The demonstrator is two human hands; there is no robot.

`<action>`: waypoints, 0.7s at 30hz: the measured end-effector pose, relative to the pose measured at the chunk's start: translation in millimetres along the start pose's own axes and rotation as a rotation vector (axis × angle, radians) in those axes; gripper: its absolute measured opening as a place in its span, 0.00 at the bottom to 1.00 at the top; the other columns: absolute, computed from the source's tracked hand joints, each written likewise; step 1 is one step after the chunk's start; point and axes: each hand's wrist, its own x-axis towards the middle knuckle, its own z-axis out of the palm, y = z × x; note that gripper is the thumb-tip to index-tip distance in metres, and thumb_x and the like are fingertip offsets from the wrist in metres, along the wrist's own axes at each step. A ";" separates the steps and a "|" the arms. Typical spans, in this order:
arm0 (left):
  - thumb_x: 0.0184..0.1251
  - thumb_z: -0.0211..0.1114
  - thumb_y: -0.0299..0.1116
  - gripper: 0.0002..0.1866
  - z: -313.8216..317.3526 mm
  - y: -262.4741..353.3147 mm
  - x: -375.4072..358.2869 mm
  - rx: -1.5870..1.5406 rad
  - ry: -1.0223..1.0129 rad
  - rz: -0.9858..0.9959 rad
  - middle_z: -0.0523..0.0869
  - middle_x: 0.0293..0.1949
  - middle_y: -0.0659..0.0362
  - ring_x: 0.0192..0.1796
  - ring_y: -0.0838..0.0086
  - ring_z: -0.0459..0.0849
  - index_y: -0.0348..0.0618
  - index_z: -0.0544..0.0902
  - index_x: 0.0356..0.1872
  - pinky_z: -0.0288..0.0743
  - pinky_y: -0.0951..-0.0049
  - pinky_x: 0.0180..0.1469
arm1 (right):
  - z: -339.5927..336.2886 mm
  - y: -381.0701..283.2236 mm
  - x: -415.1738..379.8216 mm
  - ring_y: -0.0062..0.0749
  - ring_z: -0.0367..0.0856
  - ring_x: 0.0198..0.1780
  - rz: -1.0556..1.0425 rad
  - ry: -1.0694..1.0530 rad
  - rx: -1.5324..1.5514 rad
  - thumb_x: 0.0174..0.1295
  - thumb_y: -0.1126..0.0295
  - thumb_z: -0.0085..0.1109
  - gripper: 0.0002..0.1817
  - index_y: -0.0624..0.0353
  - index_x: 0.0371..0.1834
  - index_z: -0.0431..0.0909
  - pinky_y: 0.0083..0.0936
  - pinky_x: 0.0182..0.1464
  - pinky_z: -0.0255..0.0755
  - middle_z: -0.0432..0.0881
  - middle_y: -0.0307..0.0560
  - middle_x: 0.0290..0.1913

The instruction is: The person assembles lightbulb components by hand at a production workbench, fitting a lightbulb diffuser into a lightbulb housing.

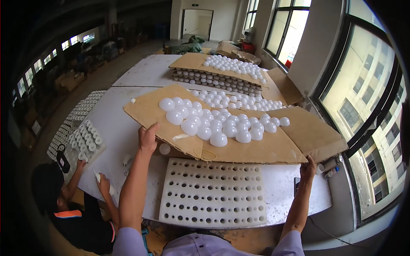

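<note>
I had both hands on the cardboard sheet [273,147] that lay across the table [115,128]. My left hand [148,137] rested flat and open on its near edge at about ten o'clock from the white foam tray [213,196], fingers spread, gripping nothing. My right hand [307,165] curled over the sheet's near edge at about two o'clock from the tray; how tightly it closed I could not tell. The white bulb domes [222,126] sat heaped on the sheet, toward twelve o'clock from the tray. As I judged it, little was done: every hole in the tray looked unfilled, and the whole heap remained on the cardboard. The sheet's long axis ran from nine to three o'clock, sloping slightly toward the right. A co-worker [72,200] crouched at eight o'clock beside another tray.
</note>
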 end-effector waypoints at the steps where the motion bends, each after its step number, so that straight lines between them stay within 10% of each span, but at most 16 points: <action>1: 0.61 0.56 0.19 0.21 1.8 4.6 3.9 -0.022 0.010 -0.012 0.79 0.53 0.56 0.54 0.67 0.79 0.37 0.73 0.58 0.75 0.66 0.57 | 7.6 -3.1 -2.0 0.26 0.81 0.30 -0.002 0.007 0.019 0.63 0.75 0.54 0.04 0.62 0.39 0.77 0.26 0.37 0.77 0.82 0.40 0.31; 8: 0.59 0.58 0.20 0.21 7.0 27.2 18.4 -0.067 0.024 -0.070 0.79 0.53 0.56 0.53 0.65 0.79 0.37 0.73 0.56 0.76 0.64 0.55 | 47.4 -33.4 -21.7 0.18 0.55 0.13 -0.016 0.211 0.000 0.65 0.72 0.54 0.07 0.56 0.27 0.75 0.18 0.23 0.56 0.57 0.28 0.11; 21: 0.58 0.60 0.18 0.18 4.6 56.9 -14.1 -0.046 0.004 -0.026 0.81 0.48 0.55 0.49 0.67 0.81 0.35 0.76 0.51 0.78 0.67 0.50 | 33.6 -66.0 -83.3 0.17 0.58 0.14 -0.058 0.112 -0.004 0.63 0.73 0.56 0.10 0.54 0.22 0.73 0.19 0.24 0.60 0.61 0.29 0.12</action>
